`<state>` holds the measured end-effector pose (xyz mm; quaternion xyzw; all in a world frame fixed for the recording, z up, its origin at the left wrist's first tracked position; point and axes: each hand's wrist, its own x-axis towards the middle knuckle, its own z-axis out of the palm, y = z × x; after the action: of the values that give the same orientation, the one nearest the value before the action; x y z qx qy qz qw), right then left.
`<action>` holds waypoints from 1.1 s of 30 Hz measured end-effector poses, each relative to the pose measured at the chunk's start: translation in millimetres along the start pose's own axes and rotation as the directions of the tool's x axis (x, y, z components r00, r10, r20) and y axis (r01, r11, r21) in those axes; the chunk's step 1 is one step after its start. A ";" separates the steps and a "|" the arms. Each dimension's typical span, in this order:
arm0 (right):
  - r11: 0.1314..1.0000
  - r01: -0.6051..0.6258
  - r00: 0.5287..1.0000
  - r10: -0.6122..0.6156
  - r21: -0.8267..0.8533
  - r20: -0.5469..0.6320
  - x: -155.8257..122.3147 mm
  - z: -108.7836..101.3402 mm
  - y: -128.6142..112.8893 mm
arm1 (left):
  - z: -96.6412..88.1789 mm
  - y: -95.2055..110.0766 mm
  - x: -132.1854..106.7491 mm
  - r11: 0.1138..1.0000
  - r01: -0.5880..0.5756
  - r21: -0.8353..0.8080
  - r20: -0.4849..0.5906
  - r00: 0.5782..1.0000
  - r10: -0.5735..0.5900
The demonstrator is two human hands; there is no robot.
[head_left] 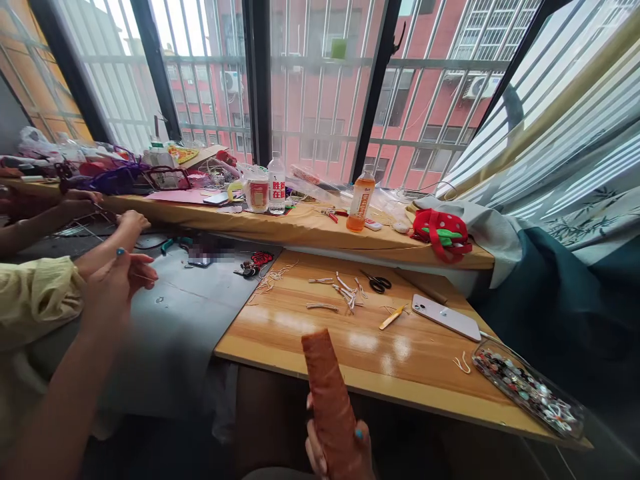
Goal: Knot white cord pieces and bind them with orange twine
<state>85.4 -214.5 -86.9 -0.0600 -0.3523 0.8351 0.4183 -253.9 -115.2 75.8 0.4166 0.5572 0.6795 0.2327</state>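
At the bottom middle my right hand (316,445) is wrapped round a long orange-brown block (327,387) with a wrinkled, cloth-like surface. The block stands nearly upright in front of the table edge. My left hand (115,283) is raised at the left, thumb up and fingers curled; whatever it pinches, perhaps a thin thread, is too fine to make out. On the wooden table (280,340) beyond the block lie short white cord pieces (347,293), black scissors (379,283) and a yellow-handled tool (393,317).
Another person's hand (133,225) works beside my left hand. A phone (445,317) and a tray of beads (530,390) lie at the table's right. The window ledge (310,223) carries a tea bottle (361,200), a water bottle (277,185) and a red strawberry bag (443,233).
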 end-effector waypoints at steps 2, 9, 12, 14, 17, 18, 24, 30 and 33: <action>0.985 0.102 0.994 -0.108 0.143 0.035 1.8 7.3 -4.7 | -2.3 -7.9 -1.5 0.983 0.008 0.183 0.030 0.999 -0.013; 0.965 0.094 0.995 -0.099 0.243 0.008 19.0 20.1 -27.1 | 38.9 -36.9 -69.1 0.422 -0.491 0.762 0.285 0.840 0.462; 0.975 0.080 0.997 -0.080 0.206 -0.008 24.7 22.2 -28.8 | 74.5 -25.5 -113.5 0.532 -0.726 0.435 0.623 0.670 0.405; 0.979 0.096 0.995 -0.089 0.182 -0.046 27.9 23.3 -28.7 | 97.0 -12.5 -139.3 0.588 -0.744 0.318 0.739 0.583 0.338; 0.977 0.091 0.988 -0.063 0.195 -0.144 31.9 23.9 -31.3 | 120.3 0.0 -163.7 0.661 -0.715 0.226 0.776 0.543 0.321; 0.975 0.083 0.984 -0.047 0.205 -0.174 32.8 23.9 -33.2 | 124.4 0.4 -167.6 0.685 -0.696 0.215 0.760 0.560 0.331; 0.954 0.163 0.963 -0.097 0.253 -0.253 29.7 24.1 -50.6 | 113.1 -19.9 -160.4 0.945 -0.278 0.174 0.516 0.843 0.153; 0.953 0.115 0.983 -0.068 0.280 -0.171 27.6 29.4 -54.0 | 92.6 -33.0 -151.7 0.988 0.122 -0.096 0.340 0.937 -0.082; 0.959 0.125 0.989 -0.102 0.254 -0.104 29.6 28.7 -45.4 | 87.6 -35.6 -148.9 0.937 0.212 -0.277 0.357 0.928 -0.104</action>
<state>84.8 -189.8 -30.8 -0.0216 -0.2235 0.8451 0.4852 -105.8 -172.4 -1.0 0.4379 0.4272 0.6562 0.4417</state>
